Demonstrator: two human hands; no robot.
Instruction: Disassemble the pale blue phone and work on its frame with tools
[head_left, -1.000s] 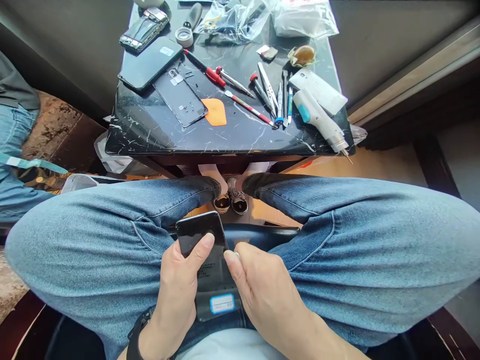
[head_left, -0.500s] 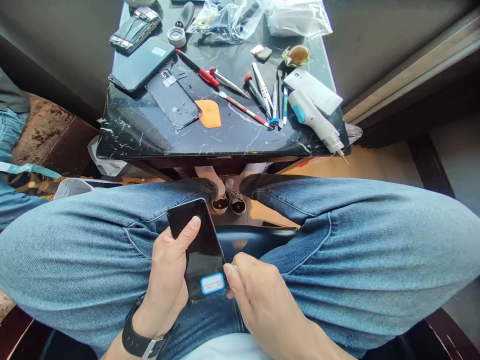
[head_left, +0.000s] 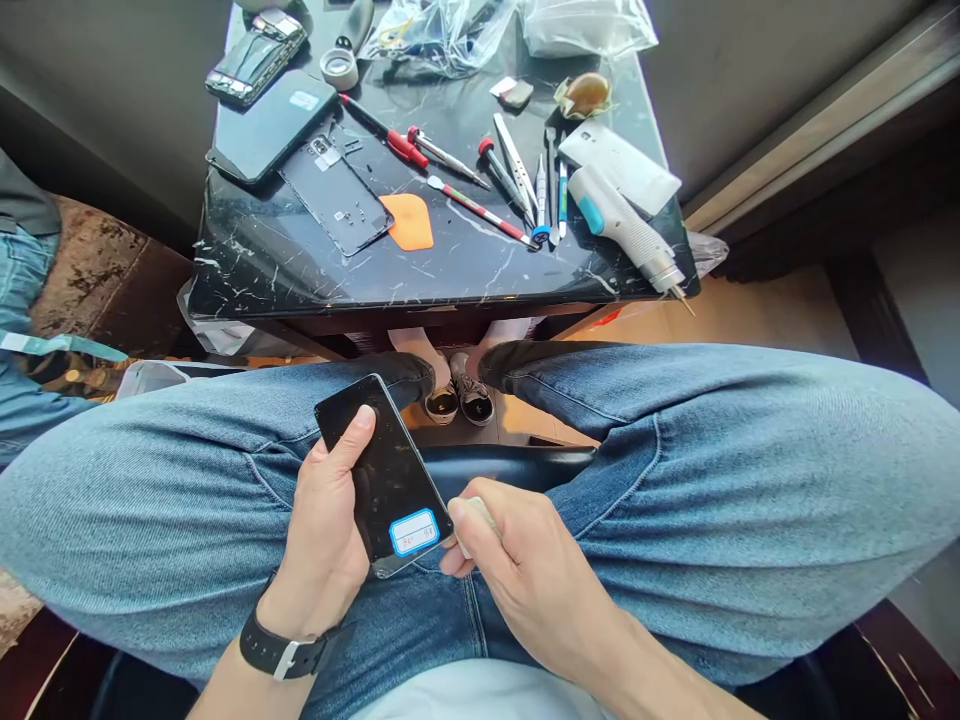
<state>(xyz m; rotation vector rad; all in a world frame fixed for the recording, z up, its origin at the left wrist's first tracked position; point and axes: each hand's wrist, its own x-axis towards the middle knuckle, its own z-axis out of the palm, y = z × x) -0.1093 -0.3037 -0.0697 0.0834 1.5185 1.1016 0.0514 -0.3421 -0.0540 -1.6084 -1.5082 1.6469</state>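
My left hand is wrapped round a black smartphone, its thumb flat on the dark screen. The phone lies tilted over my lap, screen up. Near its lower end is a blue-edged white label with small handwriting. My right hand pinches a small pale piece at the phone's lower right corner. Its exact kind is not clear, since the fingers cover most of it. Whether it touches the phone's edge I cannot tell.
On the black marble-patterned table lie a detached phone back, an orange pick, a red pen, several screwdrivers and tools, and a grey handheld electric tool. Plastic bags stand behind. Another person's leg shows at left.
Both hands have shifted: the left one with the phone went left and slightly up, and the phone is turned somewhat more. More of the pale piece in my right hand shows now.
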